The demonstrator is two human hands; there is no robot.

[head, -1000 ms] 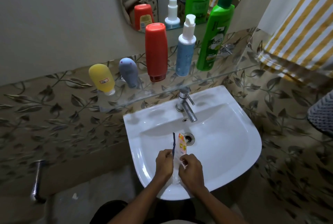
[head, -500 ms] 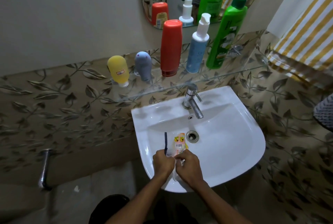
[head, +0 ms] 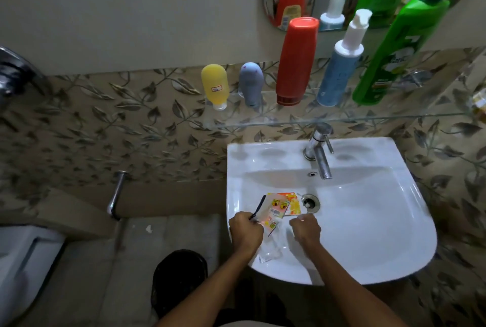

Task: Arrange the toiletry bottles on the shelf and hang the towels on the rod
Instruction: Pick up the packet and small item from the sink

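Now | 5 bottles [head: 297, 61] upright on glass shelf [head: 342, 119] | yel→grn

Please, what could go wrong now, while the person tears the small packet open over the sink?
1. The torn card piece lies beside the open drain; it may slip in.
2. The left hand grips the packet while the right hand pulls away; whatever is inside may drop into the sink.

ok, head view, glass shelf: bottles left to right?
yellow bottle → grey bottle → red bottle → blue pump bottle → green pump bottle
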